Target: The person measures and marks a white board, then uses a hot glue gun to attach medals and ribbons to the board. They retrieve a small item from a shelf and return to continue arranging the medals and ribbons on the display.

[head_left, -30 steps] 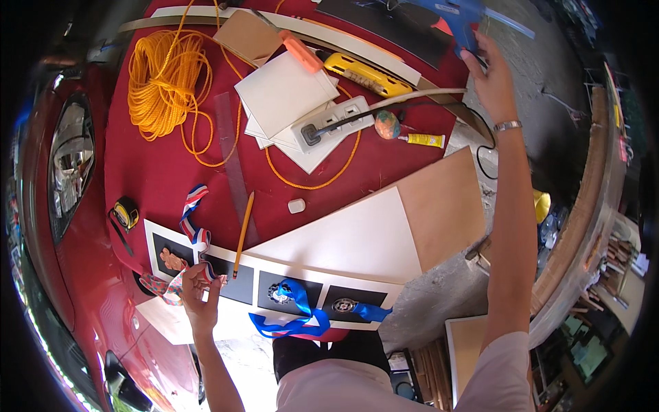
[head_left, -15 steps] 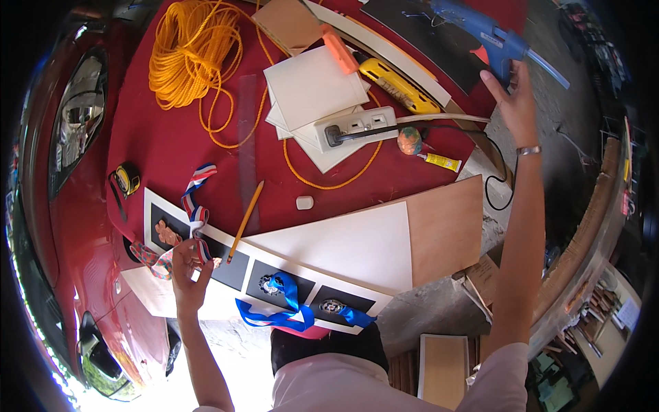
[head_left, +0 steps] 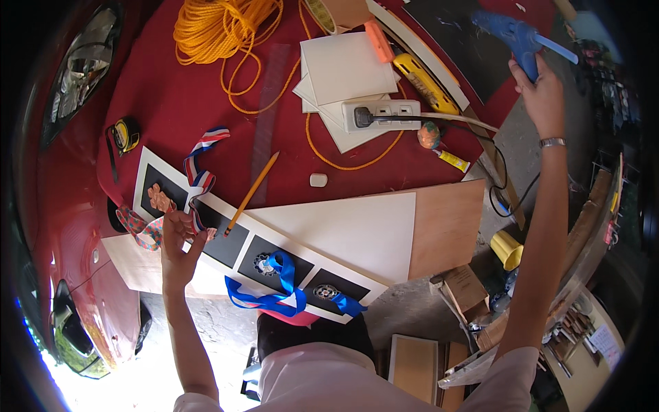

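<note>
The right hand [head_left: 546,99], at 2 o'clock, grips the handle of a blue hot-glue gun [head_left: 516,36]; its nozzle points toward 10 o'clock and a glue stick [head_left: 557,49] projects from its rear. The left hand [head_left: 180,247], between 8 and 9 o'clock, pinches a red-white-blue ribbon [head_left: 200,180] between thumb and fingers; the piece at the fingertips is too small to identify. Beneath it, a white mat board [head_left: 240,253] with black panels extends toward 6 o'clock, carrying a copper-coloured medal [head_left: 160,198] and two silver-coloured medals [head_left: 264,264] on blue ribbons [head_left: 288,271]. A pencil [head_left: 252,194] lies at 9 o'clock.
</note>
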Motion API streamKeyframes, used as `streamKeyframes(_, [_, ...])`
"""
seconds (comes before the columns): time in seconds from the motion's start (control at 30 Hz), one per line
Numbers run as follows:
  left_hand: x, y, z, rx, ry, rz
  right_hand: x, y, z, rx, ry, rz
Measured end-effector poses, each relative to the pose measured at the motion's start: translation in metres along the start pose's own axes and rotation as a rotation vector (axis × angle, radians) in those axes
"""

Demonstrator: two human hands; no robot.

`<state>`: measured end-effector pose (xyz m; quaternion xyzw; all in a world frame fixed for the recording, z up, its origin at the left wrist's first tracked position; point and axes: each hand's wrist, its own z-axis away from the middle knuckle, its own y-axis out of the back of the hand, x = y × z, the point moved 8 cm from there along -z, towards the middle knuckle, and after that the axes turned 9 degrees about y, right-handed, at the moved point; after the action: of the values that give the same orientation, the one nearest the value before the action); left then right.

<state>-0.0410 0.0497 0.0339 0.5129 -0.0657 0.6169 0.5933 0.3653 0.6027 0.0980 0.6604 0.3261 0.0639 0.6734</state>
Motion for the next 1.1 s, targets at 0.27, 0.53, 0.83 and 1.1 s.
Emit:
streamKeyframes(0.27, [-0.001,0.001,-0.003,-0.074,0.022,0.175,0.016,0.010,-0.005,-0.341,-0.136,-0.250])
streamKeyframes(0.53, [-0.008,0.008,-0.009,-0.211,0.091,0.177,0.021,0.062,0.037,-0.177,-0.095,-0.088])
streamKeyframes(0.83, [-0.005,0.006,-0.023,-0.283,0.137,0.162,-0.147,-0.007,0.333,-0.519,-0.210,-0.634])
streamKeyframes(1.1, [-0.013,0.006,-0.026,-0.313,0.014,0.221,-0.331,-0.127,0.328,-0.657,-0.099,-0.741])
